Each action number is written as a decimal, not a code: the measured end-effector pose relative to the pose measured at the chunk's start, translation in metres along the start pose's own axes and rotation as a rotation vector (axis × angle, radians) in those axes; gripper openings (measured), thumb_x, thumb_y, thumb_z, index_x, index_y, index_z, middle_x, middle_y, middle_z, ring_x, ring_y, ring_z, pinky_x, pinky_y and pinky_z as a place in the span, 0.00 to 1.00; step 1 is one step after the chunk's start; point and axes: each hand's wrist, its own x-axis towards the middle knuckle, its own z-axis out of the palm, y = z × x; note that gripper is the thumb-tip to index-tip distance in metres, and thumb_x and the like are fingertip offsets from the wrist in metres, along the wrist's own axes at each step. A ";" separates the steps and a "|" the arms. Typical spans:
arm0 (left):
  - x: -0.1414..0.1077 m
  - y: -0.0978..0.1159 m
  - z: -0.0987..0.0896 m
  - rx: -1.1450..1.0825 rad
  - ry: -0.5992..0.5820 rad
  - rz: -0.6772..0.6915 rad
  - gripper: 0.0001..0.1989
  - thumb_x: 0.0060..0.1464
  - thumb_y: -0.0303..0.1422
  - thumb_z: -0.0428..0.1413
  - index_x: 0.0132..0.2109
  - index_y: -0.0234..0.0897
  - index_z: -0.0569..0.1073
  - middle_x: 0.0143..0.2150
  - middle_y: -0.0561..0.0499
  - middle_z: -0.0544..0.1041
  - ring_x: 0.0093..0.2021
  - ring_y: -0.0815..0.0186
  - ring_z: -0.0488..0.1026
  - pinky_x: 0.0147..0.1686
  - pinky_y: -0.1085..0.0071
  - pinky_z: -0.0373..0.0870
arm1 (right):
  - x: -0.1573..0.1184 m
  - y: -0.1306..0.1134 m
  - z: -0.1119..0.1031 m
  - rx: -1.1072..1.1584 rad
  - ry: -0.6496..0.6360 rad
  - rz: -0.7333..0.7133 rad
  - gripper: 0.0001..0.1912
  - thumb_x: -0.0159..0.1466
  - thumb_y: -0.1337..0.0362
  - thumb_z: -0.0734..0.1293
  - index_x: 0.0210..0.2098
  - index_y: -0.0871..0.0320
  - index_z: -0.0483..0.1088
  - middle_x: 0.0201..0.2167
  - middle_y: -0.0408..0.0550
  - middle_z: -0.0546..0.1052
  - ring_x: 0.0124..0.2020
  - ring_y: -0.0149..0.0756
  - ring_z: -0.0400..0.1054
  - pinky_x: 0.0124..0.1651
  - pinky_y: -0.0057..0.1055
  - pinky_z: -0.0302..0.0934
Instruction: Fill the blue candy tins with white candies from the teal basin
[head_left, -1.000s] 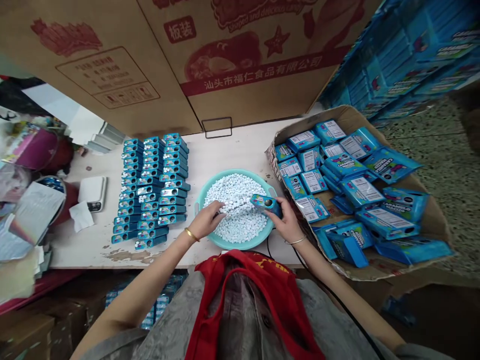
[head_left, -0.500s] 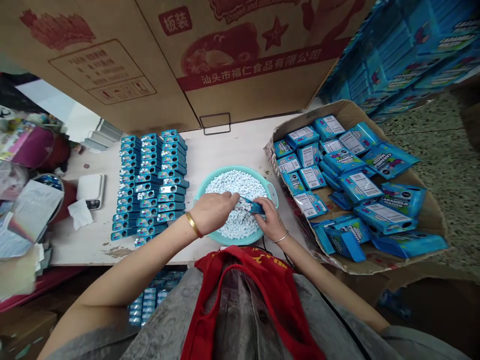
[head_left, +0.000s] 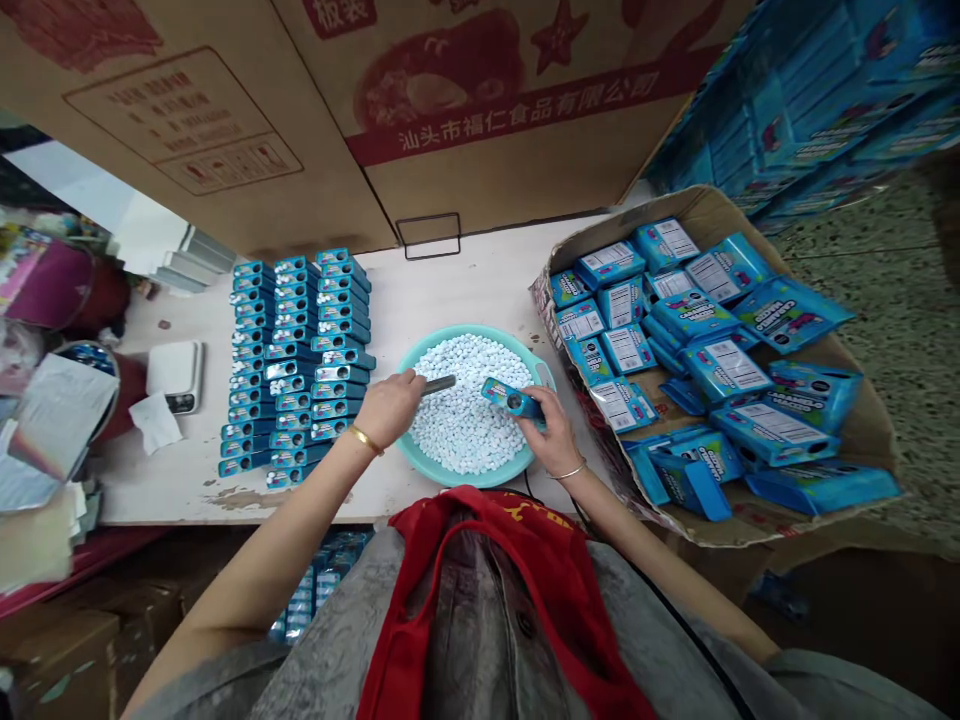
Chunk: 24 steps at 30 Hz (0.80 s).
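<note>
The left hand (head_left: 390, 410) is closed around a dark, narrow tool (head_left: 438, 385), whose free end projects over the basin toward the right hand. The right hand (head_left: 553, 432) is clamped on one end of a blue carton (head_left: 511, 398); fingers and thumb grip opposite sides. The carton extends from the right hand toward the left, tilted, with a round dark opening in its upward face. Tool and carton are apart.

Directly below both hands is a turquoise basin (head_left: 471, 480) filled with small white pellets (head_left: 459, 438). Whether the carton touches the pellets cannot be determined.

Left of the left hand, three rows of blue cartons (head_left: 292, 350) stand on the table (head_left: 469, 285); white pellets show on several. Farther left is a white scale (head_left: 175, 372). Right of the right hand, a cardboard tray (head_left: 712, 212) holds loosely heaped blue packs (head_left: 726, 368). Beyond both hands stand large printed boxes (head_left: 495, 182).
</note>
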 end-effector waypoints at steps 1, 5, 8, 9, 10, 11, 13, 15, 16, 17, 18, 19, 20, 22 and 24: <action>0.007 -0.005 0.019 -0.003 -0.042 -0.027 0.12 0.62 0.24 0.44 0.48 0.33 0.69 0.46 0.41 0.72 0.45 0.58 0.72 0.41 0.65 0.69 | 0.001 0.000 -0.003 0.000 0.023 0.026 0.16 0.62 0.64 0.63 0.50 0.53 0.66 0.47 0.53 0.72 0.51 0.46 0.67 0.55 0.47 0.62; 0.043 0.014 0.083 -0.237 -0.084 0.028 0.13 0.62 0.23 0.43 0.49 0.33 0.69 0.49 0.41 0.72 0.48 0.57 0.72 0.45 0.64 0.68 | 0.004 -0.004 -0.014 -0.002 0.076 0.137 0.16 0.61 0.59 0.66 0.48 0.53 0.66 0.45 0.50 0.74 0.48 0.44 0.68 0.54 0.44 0.63; 0.064 0.046 0.105 -0.355 -0.062 0.087 0.14 0.61 0.26 0.46 0.52 0.34 0.68 0.51 0.41 0.72 0.49 0.58 0.72 0.46 0.65 0.69 | 0.005 -0.004 -0.019 0.029 0.103 0.216 0.19 0.60 0.56 0.68 0.48 0.53 0.66 0.45 0.49 0.74 0.48 0.43 0.68 0.55 0.43 0.62; 0.067 0.053 0.109 -0.369 -0.055 0.097 0.15 0.61 0.26 0.47 0.53 0.34 0.67 0.53 0.42 0.72 0.50 0.59 0.72 0.48 0.66 0.68 | 0.004 -0.003 -0.019 0.046 0.114 0.237 0.19 0.59 0.56 0.68 0.49 0.53 0.65 0.46 0.49 0.74 0.48 0.43 0.68 0.55 0.43 0.62; 0.069 0.056 0.110 -0.392 -0.046 0.104 0.16 0.61 0.26 0.47 0.55 0.35 0.67 0.54 0.43 0.72 0.51 0.60 0.71 0.49 0.66 0.68 | 0.003 -0.002 -0.019 0.064 0.128 0.254 0.20 0.59 0.55 0.69 0.49 0.53 0.65 0.46 0.49 0.73 0.48 0.43 0.68 0.55 0.42 0.62; 0.068 0.057 0.110 -0.427 -0.037 0.113 0.16 0.60 0.27 0.48 0.55 0.35 0.66 0.54 0.44 0.72 0.51 0.61 0.71 0.51 0.67 0.67 | 0.003 -0.001 -0.019 0.080 0.142 0.268 0.21 0.59 0.55 0.69 0.49 0.53 0.65 0.46 0.49 0.73 0.47 0.42 0.68 0.55 0.42 0.62; 0.060 0.049 0.106 -0.520 -0.017 0.137 0.17 0.60 0.29 0.49 0.56 0.35 0.66 0.54 0.44 0.72 0.50 0.62 0.71 0.51 0.68 0.67 | 0.001 0.002 -0.020 0.104 0.165 0.293 0.22 0.58 0.54 0.69 0.49 0.53 0.64 0.45 0.48 0.73 0.46 0.42 0.68 0.54 0.42 0.63; 0.046 0.035 0.097 -0.608 0.004 0.175 0.16 0.61 0.31 0.50 0.55 0.35 0.67 0.51 0.45 0.73 0.47 0.63 0.72 0.50 0.67 0.68 | 0.000 0.003 -0.020 0.107 0.170 0.306 0.23 0.58 0.53 0.69 0.49 0.53 0.64 0.44 0.48 0.72 0.46 0.42 0.68 0.54 0.42 0.63; 0.038 0.028 0.090 -0.633 0.015 0.195 0.16 0.61 0.33 0.50 0.55 0.35 0.67 0.51 0.45 0.74 0.45 0.63 0.72 0.49 0.67 0.68 | 0.000 0.002 -0.021 0.097 0.165 0.302 0.23 0.58 0.53 0.69 0.49 0.53 0.64 0.44 0.48 0.73 0.46 0.42 0.68 0.54 0.42 0.63; 0.029 0.021 0.082 -0.639 0.025 0.215 0.15 0.61 0.33 0.50 0.54 0.35 0.67 0.50 0.45 0.74 0.45 0.63 0.72 0.48 0.67 0.68 | 0.000 0.001 -0.021 0.077 0.158 0.286 0.22 0.58 0.54 0.69 0.49 0.53 0.64 0.44 0.49 0.73 0.46 0.43 0.68 0.54 0.42 0.62; 0.021 0.015 0.072 -0.634 0.036 0.234 0.15 0.62 0.34 0.50 0.54 0.36 0.67 0.50 0.45 0.74 0.44 0.63 0.72 0.48 0.67 0.68 | 0.001 0.000 -0.021 0.050 0.148 0.260 0.21 0.59 0.55 0.68 0.49 0.53 0.65 0.45 0.49 0.73 0.47 0.43 0.68 0.54 0.43 0.62; 0.013 0.010 0.062 -0.624 0.046 0.252 0.14 0.62 0.34 0.49 0.54 0.36 0.67 0.49 0.45 0.74 0.44 0.64 0.72 0.47 0.67 0.68 | 0.001 -0.001 -0.020 0.020 0.133 0.222 0.19 0.60 0.56 0.67 0.49 0.53 0.65 0.45 0.50 0.73 0.48 0.44 0.68 0.55 0.44 0.62; 0.006 0.007 0.050 -0.609 0.055 0.269 0.14 0.62 0.34 0.49 0.53 0.36 0.67 0.49 0.44 0.74 0.44 0.63 0.72 0.47 0.67 0.68 | 0.002 -0.002 -0.019 -0.010 0.110 0.176 0.17 0.60 0.58 0.66 0.49 0.53 0.65 0.46 0.51 0.73 0.48 0.45 0.67 0.55 0.45 0.62; -0.004 0.006 0.026 -0.565 0.066 0.300 0.14 0.63 0.34 0.49 0.53 0.36 0.67 0.48 0.44 0.74 0.45 0.63 0.72 0.47 0.67 0.68 | 0.003 -0.004 -0.014 -0.055 0.054 0.074 0.16 0.61 0.62 0.64 0.49 0.52 0.66 0.47 0.52 0.73 0.50 0.47 0.67 0.56 0.47 0.62; -0.009 0.010 0.003 -0.487 0.059 0.320 0.13 0.63 0.34 0.48 0.52 0.36 0.67 0.47 0.44 0.74 0.45 0.62 0.72 0.47 0.66 0.68 | 0.003 -0.006 -0.007 -0.083 0.001 -0.014 0.18 0.61 0.67 0.62 0.51 0.52 0.65 0.48 0.53 0.72 0.52 0.47 0.66 0.57 0.49 0.61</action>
